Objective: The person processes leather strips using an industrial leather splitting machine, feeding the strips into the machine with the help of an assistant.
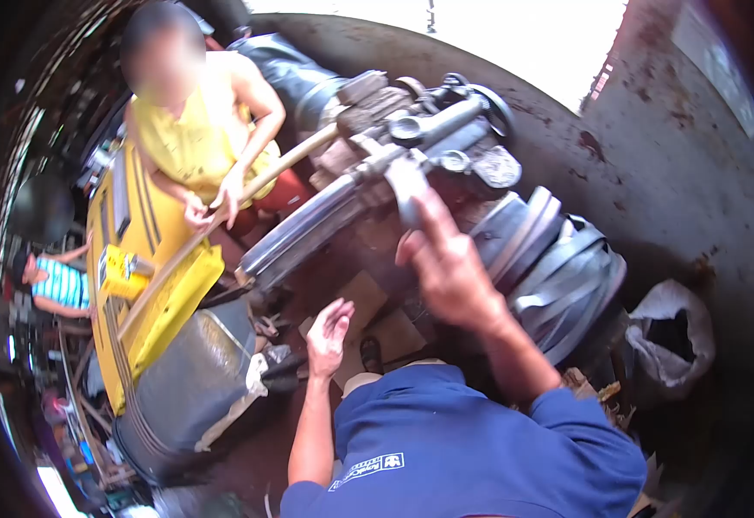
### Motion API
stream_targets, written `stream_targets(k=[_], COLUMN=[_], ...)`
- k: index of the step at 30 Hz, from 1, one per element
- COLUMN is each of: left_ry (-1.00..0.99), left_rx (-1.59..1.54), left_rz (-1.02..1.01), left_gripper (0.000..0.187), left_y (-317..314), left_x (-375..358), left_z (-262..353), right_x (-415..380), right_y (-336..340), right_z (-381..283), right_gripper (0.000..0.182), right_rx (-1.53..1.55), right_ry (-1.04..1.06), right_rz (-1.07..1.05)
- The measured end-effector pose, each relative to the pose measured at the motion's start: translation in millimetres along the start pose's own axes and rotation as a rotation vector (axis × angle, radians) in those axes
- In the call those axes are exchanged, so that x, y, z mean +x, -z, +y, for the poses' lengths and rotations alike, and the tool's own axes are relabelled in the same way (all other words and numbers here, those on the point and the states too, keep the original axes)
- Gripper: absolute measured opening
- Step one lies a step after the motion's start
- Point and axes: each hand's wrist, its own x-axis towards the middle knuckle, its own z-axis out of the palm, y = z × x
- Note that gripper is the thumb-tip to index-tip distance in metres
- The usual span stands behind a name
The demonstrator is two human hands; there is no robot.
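My right hand (456, 274) is raised in front of a machine (446, 121) with metal rollers and round knobs. Its fingers look stretched out and the thumb stands apart, slightly blurred. The fingertips are right at a pale flat strip (405, 180) that hangs from the machine. My left hand (327, 338) is held lower, over the floor in front of me, with fingers extended and nothing in them. A long metal roller (304, 224) slants from the machine toward the left, above my left hand.
Coiled grey strips (558, 272) lie right of the machine, near a white sack (675, 332). At left, a person in yellow (196, 129) holds a long wooden pole (286, 164). A yellow table (105, 216) bears a yellow box (120, 272); a dark roll (187, 384) lies nearer.
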Motion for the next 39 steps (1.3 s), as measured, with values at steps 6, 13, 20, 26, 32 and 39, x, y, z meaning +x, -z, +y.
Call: stream_targets(k=[6,13,20,26,32,39], left_ry=[0.029,0.005,-0.026,-0.213,-0.262,0.084], left_rx=[-0.298,-0.533,-0.972,-1.083,-0.520,-0.387], left_rz=[0.034,0.036,0.000,0.054,0.217,0.194], left_gripper=[0.062,0.058,0.048,0.041,0.049,0.036], left_y=[-14,21,59,66,58,57], left_x=[21,23,25,32,46,36], left_z=[80,48,36,39,29,17], right_x=[-54,-50,-26,-21,-23,-12], right_y=[-140,-175,-168,-171,-185,-205], right_z=[76,96,76,79,112,117], right_gripper=[0.048,0.044,0.080,0.068,0.024,0.007], right_rx=[-0.661,-0.710,-0.447,0.090,0.329,0.620], right_ry=[0.348,0.335,0.242,-0.324,-0.471,-0.492], right_rz=[-0.118,-0.144,-0.364,-0.411,-0.447,-0.271])
